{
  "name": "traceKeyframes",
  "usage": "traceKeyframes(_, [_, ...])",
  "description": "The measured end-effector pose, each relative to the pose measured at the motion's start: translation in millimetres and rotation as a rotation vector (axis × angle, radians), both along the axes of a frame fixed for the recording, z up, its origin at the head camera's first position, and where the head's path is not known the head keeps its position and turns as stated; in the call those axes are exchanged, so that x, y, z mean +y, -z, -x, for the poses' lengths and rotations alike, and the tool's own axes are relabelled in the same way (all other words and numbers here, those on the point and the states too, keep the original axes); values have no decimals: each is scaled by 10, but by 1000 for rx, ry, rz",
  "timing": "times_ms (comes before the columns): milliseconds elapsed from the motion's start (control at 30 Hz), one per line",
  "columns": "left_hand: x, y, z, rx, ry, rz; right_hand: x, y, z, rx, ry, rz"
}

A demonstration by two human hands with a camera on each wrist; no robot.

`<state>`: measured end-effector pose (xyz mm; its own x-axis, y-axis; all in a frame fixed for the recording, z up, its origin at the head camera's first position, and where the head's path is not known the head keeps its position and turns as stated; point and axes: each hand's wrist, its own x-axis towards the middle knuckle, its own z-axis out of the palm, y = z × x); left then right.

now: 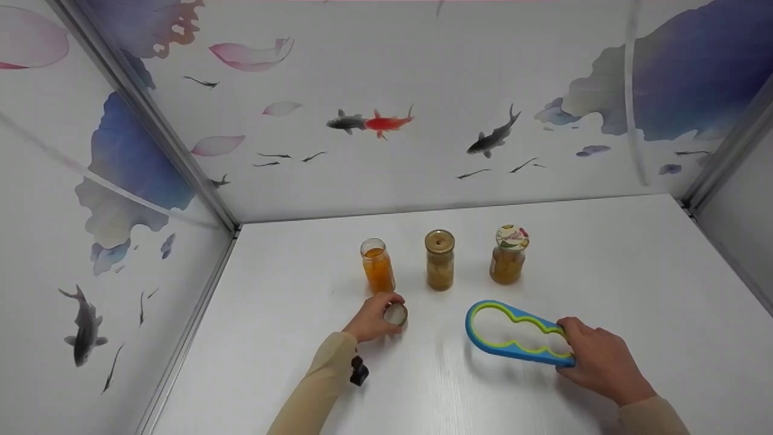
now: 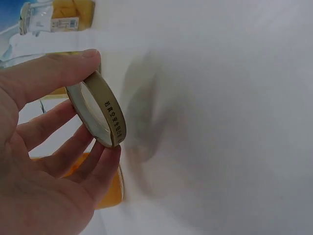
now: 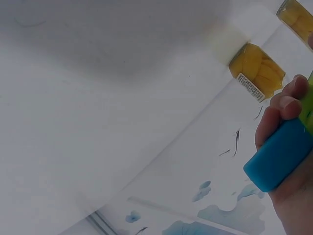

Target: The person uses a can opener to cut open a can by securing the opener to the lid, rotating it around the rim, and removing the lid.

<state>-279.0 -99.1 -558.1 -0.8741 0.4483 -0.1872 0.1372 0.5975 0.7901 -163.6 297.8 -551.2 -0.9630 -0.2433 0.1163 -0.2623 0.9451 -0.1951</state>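
My left hand (image 1: 373, 320) pinches a round metal jar lid (image 1: 395, 314) between thumb and fingers, a little above the table. In the left wrist view the lid (image 2: 105, 110) is gold-rimmed with dark lettering on its side, tilted on edge. Just behind that hand stands an uncapped glass jar (image 1: 378, 269) of orange contents. My right hand (image 1: 604, 362) grips one end of a blue jar opener (image 1: 513, 350) with a lime-green scalloped inner edge, held over the table. The right wrist view catches only the opener's blue end (image 3: 281, 156) and part of the hand.
To the right of the uncapped jar stand a gold-lidded jar (image 1: 440, 261) and a jar with a fruit-patterned lid (image 1: 508, 257), both upright. The white table (image 1: 290, 290) meets a printed back wall (image 1: 398, 169). A side panel (image 1: 121, 229) bounds the left.
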Motion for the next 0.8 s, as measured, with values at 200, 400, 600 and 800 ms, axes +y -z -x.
traceKeyframes(200, [-128, 22, 59, -32, -29, 36, 17, 32, -25, -22, 0, 13])
traceKeyframes(400, [-166, 50, 107, 21, -34, 166, 2, 44, -50, -65, 16, 12])
traceKeyframes(600, [-164, 74, 104, 36, -43, 227, -17, 50, -41, -96, 31, -2])
traceKeyframes(800, [-167, 93, 88, 79, -23, 253, -21, 46, -55, -97, 37, 8])
